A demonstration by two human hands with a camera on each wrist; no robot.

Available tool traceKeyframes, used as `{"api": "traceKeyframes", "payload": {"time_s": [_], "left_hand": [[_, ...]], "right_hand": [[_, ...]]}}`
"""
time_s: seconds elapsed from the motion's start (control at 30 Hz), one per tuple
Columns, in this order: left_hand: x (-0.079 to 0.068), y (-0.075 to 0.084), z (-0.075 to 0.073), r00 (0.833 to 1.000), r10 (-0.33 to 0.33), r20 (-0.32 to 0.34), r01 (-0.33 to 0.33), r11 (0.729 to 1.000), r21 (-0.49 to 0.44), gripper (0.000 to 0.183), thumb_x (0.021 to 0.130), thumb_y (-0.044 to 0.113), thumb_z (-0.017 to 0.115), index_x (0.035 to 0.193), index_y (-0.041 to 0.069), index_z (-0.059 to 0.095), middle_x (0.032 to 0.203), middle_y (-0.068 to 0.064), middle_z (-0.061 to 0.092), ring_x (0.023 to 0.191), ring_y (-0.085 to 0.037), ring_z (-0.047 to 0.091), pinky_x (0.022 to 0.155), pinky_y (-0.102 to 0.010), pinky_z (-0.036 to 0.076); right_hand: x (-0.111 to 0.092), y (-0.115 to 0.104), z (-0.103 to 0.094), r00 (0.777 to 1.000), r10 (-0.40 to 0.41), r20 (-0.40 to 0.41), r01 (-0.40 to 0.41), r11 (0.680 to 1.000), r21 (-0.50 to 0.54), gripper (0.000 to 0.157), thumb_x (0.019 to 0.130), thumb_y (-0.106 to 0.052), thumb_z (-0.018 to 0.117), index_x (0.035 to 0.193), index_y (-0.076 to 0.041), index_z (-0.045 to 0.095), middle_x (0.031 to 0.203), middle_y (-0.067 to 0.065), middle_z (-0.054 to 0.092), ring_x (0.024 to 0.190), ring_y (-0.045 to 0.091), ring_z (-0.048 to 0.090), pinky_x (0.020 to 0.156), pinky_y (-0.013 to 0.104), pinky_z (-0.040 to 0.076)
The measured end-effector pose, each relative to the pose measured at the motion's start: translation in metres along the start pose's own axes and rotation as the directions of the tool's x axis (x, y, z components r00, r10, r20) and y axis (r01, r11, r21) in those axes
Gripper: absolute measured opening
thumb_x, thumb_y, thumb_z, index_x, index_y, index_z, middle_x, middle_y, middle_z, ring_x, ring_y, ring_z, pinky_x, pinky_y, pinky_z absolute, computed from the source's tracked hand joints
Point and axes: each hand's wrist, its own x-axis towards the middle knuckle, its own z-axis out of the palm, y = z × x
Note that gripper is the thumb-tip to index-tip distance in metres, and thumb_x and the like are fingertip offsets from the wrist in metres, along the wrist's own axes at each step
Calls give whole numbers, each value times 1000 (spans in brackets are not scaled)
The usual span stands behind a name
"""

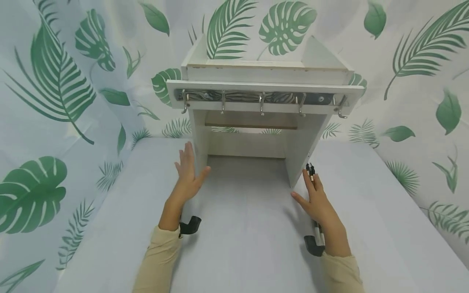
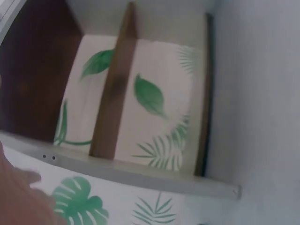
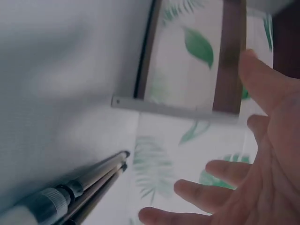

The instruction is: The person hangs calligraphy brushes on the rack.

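Observation:
A white shelf unit [image 1: 307, 140] stands on the white surface in front of me, its open front facing me. Across its upper front runs a white board [image 1: 227, 85] with a row of several metal hooks [image 1: 262, 103]. My left hand [image 1: 185, 181] is raised beside the unit's left side panel, fingers straight and thumb spread. Near the lower right panel, my right hand [image 1: 318, 203] has its fingers extended and apart, with nothing in its palm. Slim pen-like rods [image 3: 101, 176] with dark tips lie beneath and alongside the right hand.
Inside the unit, a brown-edged shelf board [image 2: 115, 89] spans between the side panels. A black angled piece [image 1: 190, 225] sits by the left wrist, and another black piece [image 1: 313, 246] by the right. Leaf-patterned cloth [image 1: 403, 81] hangs behind and at both sides.

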Motion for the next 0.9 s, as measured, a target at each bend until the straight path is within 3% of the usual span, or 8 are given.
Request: {"api": "traceKeyframes", "payload": {"time_s": [0.13, 0.27, 0.4, 0.6, 0.73, 0.83, 0.9], "left_hand": [[9, 1, 12, 998, 62, -17, -64, 987, -146, 94, 84, 70, 31, 144, 19, -19, 153, -5, -18, 140, -24, -17, 109, -57, -14], [16, -1, 19, 987, 90, -134, -112, 981, -160, 88, 90, 57, 39, 146, 13, -12, 154, -9, -9, 142, -25, -6, 113, -55, 0], [20, -6, 24, 970, 59, -238, -95, 985, -146, 79, 93, 37, 49, 147, 12, -3, 154, -12, 4, 142, -26, 5, 113, -54, 12], [18, -15, 38, 960, -38, -276, -15, 982, -188, 79, 92, 26, 53, 148, 13, -1, 154, -12, 6, 141, -29, 11, 111, -55, 20], [19, -15, 45, 930, -54, -363, -16, 982, -188, 73, 93, 21, 50, 148, 11, 3, 154, -11, 9, 140, -30, 15, 109, -54, 24], [23, -12, 48, 903, -20, -428, -46, 989, -143, 66, 94, 13, 46, 147, 10, 8, 152, -13, 16, 138, -32, 21, 108, -53, 27], [27, -10, 51, 895, 2, -447, -62, 991, -122, 63, 94, 8, 43, 147, 9, 10, 151, -15, 19, 136, -34, 25, 107, -53, 28]], "right_hand": [[-1, 22, -4, 997, 77, 15, -77, 997, 27, 82, 91, -50, 44, 147, -18, -7, 145, 36, -7, 125, 63, 10, 91, 75, 24], [1, 39, -7, 991, 136, -6, -136, 990, 40, 80, 92, -49, 44, 147, -18, -6, 143, 39, 3, 124, 62, 16, 93, 73, 25], [2, 55, -6, 978, 207, -2, -207, 977, 45, 78, 93, -42, 46, 147, -16, -5, 138, 42, 15, 121, 60, 24, 94, 70, 28], [6, 71, 2, 963, 269, 32, -270, 962, 31, 76, 92, -23, 53, 147, -15, 2, 128, 40, 35, 113, 57, 39, 87, 66, 39], [12, 74, 4, 962, 274, 18, -274, 960, 52, 73, 90, -15, 54, 147, -16, 8, 124, 35, 43, 109, 53, 46, 84, 63, 43], [15, 74, 3, 960, 278, 6, -278, 958, 68, 72, 89, -10, 54, 147, -16, 12, 121, 33, 47, 103, 49, 51, 82, 60, 46], [16, 75, 2, 959, 285, -9, -283, 957, 68, 71, 87, -6, 53, 146, -15, 15, 118, 32, 49, 99, 46, 54, 81, 58, 47]]}}
